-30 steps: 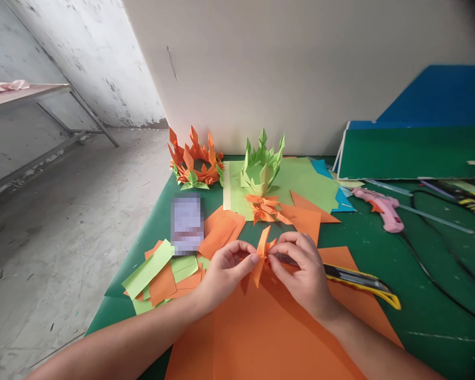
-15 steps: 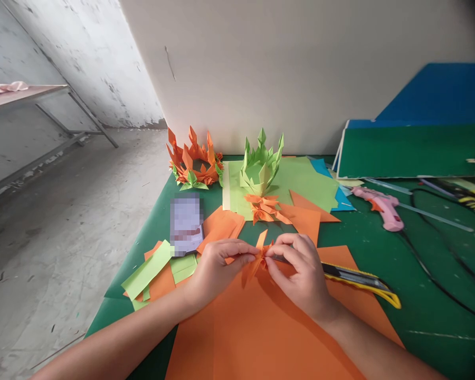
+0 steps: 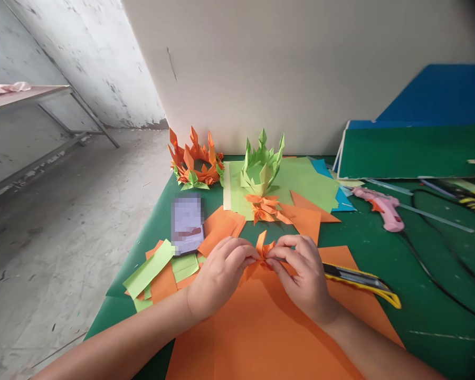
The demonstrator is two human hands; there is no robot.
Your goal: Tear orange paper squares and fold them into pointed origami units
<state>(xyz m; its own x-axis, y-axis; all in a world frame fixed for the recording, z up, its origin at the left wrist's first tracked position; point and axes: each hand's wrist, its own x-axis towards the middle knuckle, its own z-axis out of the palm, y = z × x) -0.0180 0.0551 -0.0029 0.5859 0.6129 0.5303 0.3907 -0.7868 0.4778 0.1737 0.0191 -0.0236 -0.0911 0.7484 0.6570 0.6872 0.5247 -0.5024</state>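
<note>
Between my two hands is a small folded orange paper flower (image 3: 263, 244), its petals sticking up above the fingertips. My left hand (image 3: 226, 272) pinches its left side, and my right hand (image 3: 301, 272) pinches the right side; fingers hide part of it. Beneath them lies a large orange paper sheet (image 3: 269, 332). A yellow utility knife (image 3: 360, 279) lies partly behind my right hand. Several folded orange flowers (image 3: 264, 207) are piled just beyond, in front of a green paper crown (image 3: 262, 166). An orange paper crown (image 3: 195, 161) with green leaves stands farther left.
A phone (image 3: 187, 224) with a blurred screen lies at left, near green and orange paper pieces (image 3: 148, 269). On the right rest a pink glue gun (image 3: 380, 207), its black cord (image 3: 427, 264) and clear glue sticks. Boards (image 3: 415, 150) lean at the back right.
My left hand has turned slightly, its fingers curling more over the flower. The flower has shifted a little in my fingertips. My right hand stays nearly in place.
</note>
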